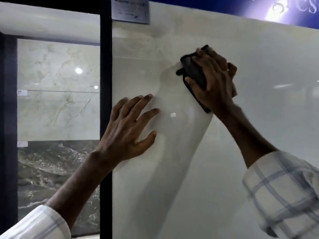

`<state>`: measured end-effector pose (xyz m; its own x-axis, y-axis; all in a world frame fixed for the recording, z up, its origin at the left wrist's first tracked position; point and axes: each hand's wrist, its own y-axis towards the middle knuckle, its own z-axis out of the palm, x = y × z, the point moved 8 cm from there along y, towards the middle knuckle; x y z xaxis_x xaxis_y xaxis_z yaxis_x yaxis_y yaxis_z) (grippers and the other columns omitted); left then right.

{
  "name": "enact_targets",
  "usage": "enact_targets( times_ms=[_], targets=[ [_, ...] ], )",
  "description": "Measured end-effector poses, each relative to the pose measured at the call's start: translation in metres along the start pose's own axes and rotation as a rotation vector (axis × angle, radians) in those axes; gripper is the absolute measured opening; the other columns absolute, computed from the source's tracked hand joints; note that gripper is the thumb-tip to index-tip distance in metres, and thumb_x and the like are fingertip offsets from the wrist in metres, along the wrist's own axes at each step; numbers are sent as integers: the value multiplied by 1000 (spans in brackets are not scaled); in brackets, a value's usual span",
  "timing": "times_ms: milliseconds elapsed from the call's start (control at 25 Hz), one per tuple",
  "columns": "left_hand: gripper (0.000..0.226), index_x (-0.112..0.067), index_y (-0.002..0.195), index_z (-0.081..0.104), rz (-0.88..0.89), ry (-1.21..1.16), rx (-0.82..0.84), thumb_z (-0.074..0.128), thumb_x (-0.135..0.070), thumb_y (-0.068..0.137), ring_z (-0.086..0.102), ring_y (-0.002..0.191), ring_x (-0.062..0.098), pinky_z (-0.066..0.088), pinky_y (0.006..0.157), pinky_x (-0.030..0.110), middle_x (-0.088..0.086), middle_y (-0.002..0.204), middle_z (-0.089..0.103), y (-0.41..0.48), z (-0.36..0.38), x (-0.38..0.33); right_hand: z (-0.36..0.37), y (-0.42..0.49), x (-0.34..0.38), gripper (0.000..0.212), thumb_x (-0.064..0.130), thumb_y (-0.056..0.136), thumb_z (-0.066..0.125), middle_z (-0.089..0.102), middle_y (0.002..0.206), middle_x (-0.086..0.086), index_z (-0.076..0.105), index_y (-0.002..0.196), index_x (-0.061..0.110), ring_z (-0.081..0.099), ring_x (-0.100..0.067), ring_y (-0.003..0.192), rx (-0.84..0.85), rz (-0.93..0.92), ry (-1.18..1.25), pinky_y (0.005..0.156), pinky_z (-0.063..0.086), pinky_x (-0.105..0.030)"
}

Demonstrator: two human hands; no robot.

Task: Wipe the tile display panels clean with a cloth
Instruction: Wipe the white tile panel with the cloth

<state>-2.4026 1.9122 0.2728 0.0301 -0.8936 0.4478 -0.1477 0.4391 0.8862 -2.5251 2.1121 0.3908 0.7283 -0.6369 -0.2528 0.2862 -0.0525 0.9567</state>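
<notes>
Head view: the right hand (213, 78) presses a dark cloth (193, 71) flat against the pale glossy panel (259, 118), fingers spread over it and thumb hooked at its lower edge, likely to keep the pad from slipping while wiping. The left hand (128, 130) lies open on the panel beside the black frame (105, 83), fingers apart, probably bracing the body. A label (130, 10) sits above.

glossy cream tile panel (224, 152) in black frame (105, 83); dark cloth (193, 71), grey label plate (130, 10) on it.
</notes>
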Motion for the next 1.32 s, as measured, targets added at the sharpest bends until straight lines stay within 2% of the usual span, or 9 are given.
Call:
enact_targets(
  times_ms=[160, 280, 440, 520, 760, 840, 1000, 1200, 1320],
  targets=[
    [49, -15, 132, 69, 21, 17, -9, 62, -45, 94, 42, 147, 35, 27, 121, 57, 14, 158, 48, -6, 8, 2, 7, -42, 61, 46, 46, 98, 63, 55, 154, -3, 67, 132, 16, 44, -28, 148, 6, -87, 19, 102, 41, -58],
    [45, -15, 130, 70, 16, 6, -23, 62, -43, 96, 44, 146, 36, 29, 120, 59, 14, 156, 50, -4, 6, 3, -8, -88, 56, 43, 44, 97, 71, 58, 150, -5, 71, 125, 12, 49, -28, 145, 21, -186, 48, 100, 44, -60],
    [42, -14, 129, 70, 0, -41, -50, 63, -40, 98, 44, 145, 37, 29, 119, 58, 15, 159, 46, -7, 1, 1, -19, -76, 5, 43, 42, 92, 75, 60, 149, -3, 68, 125, 15, 49, -28, 143, -59, 140, 51, 104, 41, -60],
    [41, -14, 129, 71, -31, -52, -94, 62, -39, 98, 46, 144, 36, 28, 118, 57, 14, 158, 48, -19, -3, -1, -14, -75, 26, 43, 42, 92, 72, 58, 151, -2, 67, 127, 17, 47, -28, 144, -65, 179, 22, 104, 39, -58],
    [37, -11, 124, 73, -34, -76, -76, 65, -35, 98, 54, 135, 37, 34, 113, 57, 15, 148, 57, -68, -5, -13, -23, -181, 85, 39, 39, 95, 75, 60, 148, -8, 63, 125, 18, 49, -32, 144, 42, -114, 60, 98, 42, -59],
    [38, -11, 125, 74, -14, -72, -35, 65, -37, 98, 54, 135, 39, 35, 113, 57, 16, 149, 57, -82, -2, -19, -34, -194, 63, 38, 37, 92, 78, 62, 145, -8, 67, 121, 15, 52, -32, 142, 13, 11, 53, 97, 44, -63],
    [41, -12, 127, 73, 30, 23, -33, 65, -40, 98, 51, 140, 39, 36, 115, 60, 15, 151, 56, -98, 5, -29, -30, -172, 47, 38, 37, 94, 74, 59, 149, -6, 66, 124, 15, 47, -31, 144, -86, 239, 1, 106, 36, -49],
    [42, -13, 130, 70, 10, 49, -29, 64, -40, 99, 48, 143, 38, 35, 116, 61, 15, 154, 53, -97, 7, -27, -26, -241, 117, 41, 35, 94, 75, 58, 150, -7, 59, 130, 22, 45, -30, 147, 94, -47, 64, 99, 40, -57],
    [42, -12, 130, 70, 15, 25, -38, 64, -39, 99, 48, 142, 38, 35, 115, 62, 15, 153, 53, -100, 7, -28, -41, -273, 100, 45, 34, 88, 82, 61, 145, -9, 62, 127, 21, 51, -33, 142, 126, -63, 64, 96, 44, -61]
  ],
)
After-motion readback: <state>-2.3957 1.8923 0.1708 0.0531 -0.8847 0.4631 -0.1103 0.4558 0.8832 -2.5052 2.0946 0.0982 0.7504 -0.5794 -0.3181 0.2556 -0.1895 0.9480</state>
